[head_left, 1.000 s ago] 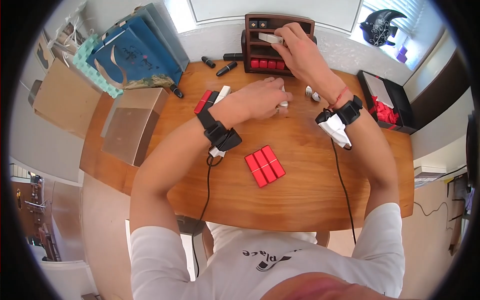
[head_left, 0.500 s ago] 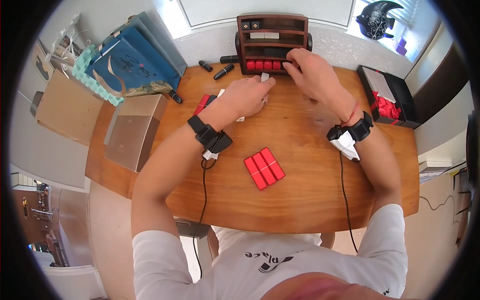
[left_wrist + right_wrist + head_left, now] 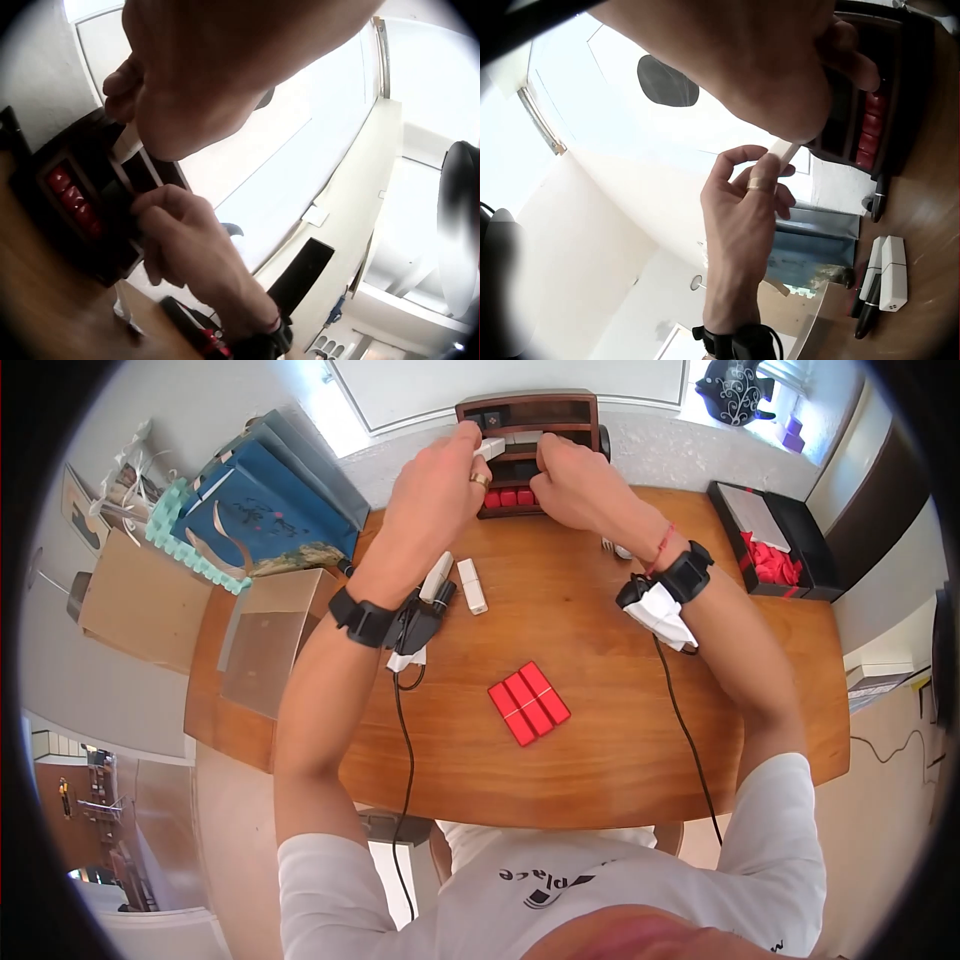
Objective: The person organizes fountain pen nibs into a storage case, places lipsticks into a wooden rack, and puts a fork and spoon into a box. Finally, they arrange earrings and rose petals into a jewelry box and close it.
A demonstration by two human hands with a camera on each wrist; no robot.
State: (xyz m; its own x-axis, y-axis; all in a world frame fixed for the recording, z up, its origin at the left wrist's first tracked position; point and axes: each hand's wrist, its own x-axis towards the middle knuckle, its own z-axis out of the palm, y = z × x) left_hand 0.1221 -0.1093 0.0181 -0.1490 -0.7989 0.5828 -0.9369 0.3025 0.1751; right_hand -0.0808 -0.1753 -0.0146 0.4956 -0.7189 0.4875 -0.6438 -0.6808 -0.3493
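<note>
My left hand [image 3: 435, 490] pinches a white square lipstick tube [image 3: 489, 450] in front of the left side of a small dark wooden rack [image 3: 530, 406]. At the rack's right side is my right hand [image 3: 588, 482], its fingers bent at the middle shelves; I cannot tell whether they hold anything. Red square tubes [image 3: 508, 499] line the bottom shelf, and white tubes [image 3: 522, 437] lie on a higher one. In the right wrist view the left hand [image 3: 739, 210] grips the white tube from below, near the right hand's heel.
Three red tubes [image 3: 528, 703] lie banded together mid-table. Another white tube [image 3: 472, 586] rests beside my left wrist. A black box with red filling [image 3: 775, 550] stands at the right, a blue gift bag [image 3: 265, 500] and a brown box [image 3: 270, 645] at the left.
My left hand has risen from the table to the rack with a white tube. My right hand, at the upper shelves a second ago with a white tube, went down, then slightly up again.
</note>
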